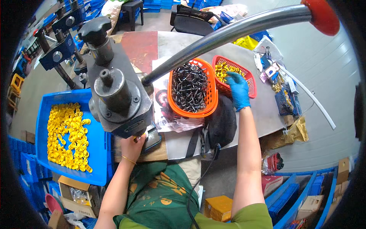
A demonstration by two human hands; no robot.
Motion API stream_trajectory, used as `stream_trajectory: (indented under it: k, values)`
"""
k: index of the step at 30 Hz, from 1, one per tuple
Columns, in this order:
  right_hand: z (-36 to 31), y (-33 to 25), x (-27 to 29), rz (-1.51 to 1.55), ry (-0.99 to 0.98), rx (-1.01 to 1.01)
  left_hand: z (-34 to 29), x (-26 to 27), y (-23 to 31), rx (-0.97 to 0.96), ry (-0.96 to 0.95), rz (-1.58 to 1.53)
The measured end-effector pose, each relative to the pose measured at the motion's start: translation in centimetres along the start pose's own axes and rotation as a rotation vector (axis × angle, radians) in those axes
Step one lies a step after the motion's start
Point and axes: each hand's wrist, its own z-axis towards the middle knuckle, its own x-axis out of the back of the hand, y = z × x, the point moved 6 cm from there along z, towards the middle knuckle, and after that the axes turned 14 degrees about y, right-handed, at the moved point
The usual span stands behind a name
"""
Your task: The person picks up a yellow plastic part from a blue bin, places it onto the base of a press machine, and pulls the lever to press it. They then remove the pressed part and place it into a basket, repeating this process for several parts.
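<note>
My bare left hand (pixel 132 147) is at the foot of a grey arbor press (pixel 121 89), under its head. Its fingers are pinched together; a speck of yellow shows near the fingertips, but the press partly hides what they hold. My right hand (pixel 239 91), in a blue glove, reaches into a red basket (pixel 252 84) of small yellow plastic parts (pixel 222 72). Its fingers are bent and close together among the parts; what lies between them cannot be made out. Left of that stands an orange basket (pixel 212 107) full of dark metal pins or screws (pixel 189 87).
The press's long steel lever (pixel 225 35), with a red knob (pixel 324 16), slants above the baskets. A blue tray (pixel 100 162) of yellow parts sits left of the press. A black bag (pixel 223 124) lies by the table's near edge. Boxes and blue bins surround the floor.
</note>
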Motion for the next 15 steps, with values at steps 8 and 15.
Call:
stream_trajectory:
  k: [8,15]
  values:
    - [-2.1,-0.6,-8.1,-0.169,-0.263,0.279,0.0,2.5,3.1,0.012,0.158,-0.143]
    - [-3.6,-1.6,-14.4,-0.374,-0.146,0.827,-0.8,2.6,2.8,-0.024,0.132,-0.158]
